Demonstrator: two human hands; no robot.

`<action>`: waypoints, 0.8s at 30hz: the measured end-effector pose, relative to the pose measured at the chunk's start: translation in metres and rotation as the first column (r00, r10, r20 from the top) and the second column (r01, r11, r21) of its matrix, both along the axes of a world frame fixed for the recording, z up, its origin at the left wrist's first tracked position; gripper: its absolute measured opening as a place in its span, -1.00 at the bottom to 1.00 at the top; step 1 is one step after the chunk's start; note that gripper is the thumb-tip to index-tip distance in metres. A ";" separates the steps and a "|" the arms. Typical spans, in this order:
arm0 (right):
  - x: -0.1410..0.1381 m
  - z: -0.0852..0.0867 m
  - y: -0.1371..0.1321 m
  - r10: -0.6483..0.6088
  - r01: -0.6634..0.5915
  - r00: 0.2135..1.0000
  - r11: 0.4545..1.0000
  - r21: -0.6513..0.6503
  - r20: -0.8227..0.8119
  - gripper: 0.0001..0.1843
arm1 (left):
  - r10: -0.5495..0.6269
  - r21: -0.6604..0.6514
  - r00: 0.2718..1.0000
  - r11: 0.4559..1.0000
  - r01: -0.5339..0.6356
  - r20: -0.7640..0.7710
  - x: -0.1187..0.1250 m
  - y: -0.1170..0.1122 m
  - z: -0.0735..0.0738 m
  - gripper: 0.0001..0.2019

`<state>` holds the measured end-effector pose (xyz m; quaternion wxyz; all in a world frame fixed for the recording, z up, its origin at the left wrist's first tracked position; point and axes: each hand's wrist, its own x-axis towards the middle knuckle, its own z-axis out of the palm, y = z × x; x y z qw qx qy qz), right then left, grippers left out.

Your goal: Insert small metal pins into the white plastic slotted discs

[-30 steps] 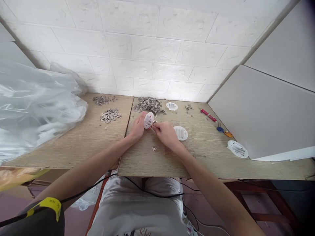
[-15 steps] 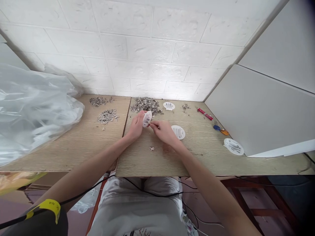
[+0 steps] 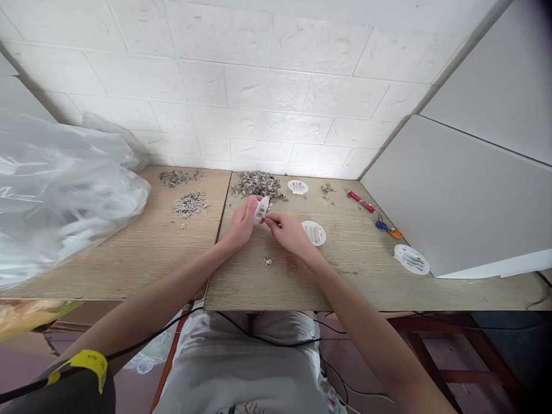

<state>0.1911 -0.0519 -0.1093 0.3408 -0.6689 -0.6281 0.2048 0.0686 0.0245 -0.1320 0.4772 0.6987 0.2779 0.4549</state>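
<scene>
A white oval plastic plate with slots [image 3: 261,208] is gripped in my left hand [image 3: 242,223], tilted up on edge above the table. My right hand [image 3: 288,230] pinches at the plate's lower right edge; whatever lies between its fingertips is too small to make out. Right beside my right hand, a similar white plate [image 3: 314,233] lies flat on the table. Behind my hands is a heap of small metal parts [image 3: 259,184]. A small loose metal piece [image 3: 268,261] rests on the wood in front of them.
Two smaller piles of metal pieces [image 3: 190,204] lie at left, near a large clear plastic bag [image 3: 64,195]. More white plates stand at the back [image 3: 298,187] and right [image 3: 411,259]. A red tool [image 3: 361,201] and blue and orange keys [image 3: 382,225] lie by the grey panel [image 3: 470,190].
The plate in my left hand has turned more edge-on and shifted slightly right. My right fingers stay at its edge. The whole view has moved a little.
</scene>
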 end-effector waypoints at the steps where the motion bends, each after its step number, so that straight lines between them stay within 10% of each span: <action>1: 0.000 0.000 0.000 -0.002 0.002 1.000 1.000 0.000 -0.007 -0.71 | -0.002 0.021 1.000 1.000 0.002 -0.009 0.000 -0.001 0.000 -0.50; 24: -0.008 -0.006 -0.001 -0.057 0.056 0.998 0.997 0.048 0.017 -0.71 | 0.171 0.222 0.984 0.963 -0.155 -0.057 0.003 -0.014 -0.002 -0.44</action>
